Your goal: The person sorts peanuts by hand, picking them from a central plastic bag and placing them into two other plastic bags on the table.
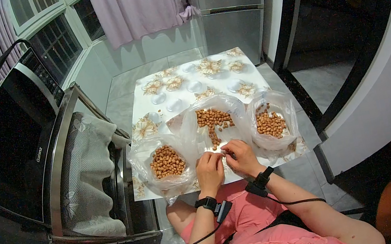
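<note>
My left hand [210,171] and my right hand [241,157] meet at the near edge of the middle plastic bag [241,123]. Both have their fingers pinched together, and whatever is between them is too small to make out. Just beyond my fingertips lies a loose pile of small brown nuts [214,118], spread on the middle bag. To the left, an open clear plastic bag [135,160] holds a heap of the same brown nuts [166,162]. Another open bag [283,102] on the right contains more nuts [270,124].
A floral tablecloth [184,85] covers the table, with several pale round shapes towards its far side. A black oven-like appliance [17,148] stands at the left on a cloth-draped stand [87,177]. Behind the table are a grey fridge [233,26] and a lilac curtain [141,6].
</note>
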Demonstrator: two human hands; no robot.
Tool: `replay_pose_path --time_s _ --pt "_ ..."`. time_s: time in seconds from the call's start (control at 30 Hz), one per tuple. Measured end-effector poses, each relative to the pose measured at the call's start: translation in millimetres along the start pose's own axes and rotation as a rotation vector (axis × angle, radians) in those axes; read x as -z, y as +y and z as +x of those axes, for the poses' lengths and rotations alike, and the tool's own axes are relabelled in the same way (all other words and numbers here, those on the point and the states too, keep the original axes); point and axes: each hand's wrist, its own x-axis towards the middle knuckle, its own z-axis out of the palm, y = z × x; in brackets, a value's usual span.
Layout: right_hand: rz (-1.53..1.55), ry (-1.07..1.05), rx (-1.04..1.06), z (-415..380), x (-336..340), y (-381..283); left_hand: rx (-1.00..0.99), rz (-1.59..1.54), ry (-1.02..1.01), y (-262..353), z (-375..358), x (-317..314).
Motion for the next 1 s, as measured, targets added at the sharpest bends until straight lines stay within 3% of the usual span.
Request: replay_pose_path --time_s 1.0 --pt "0.012 0.022 0.004 0.5 -1.1 0.9 -0.006 -0.007 -0.002 -0.6 -0.5 -0.3"
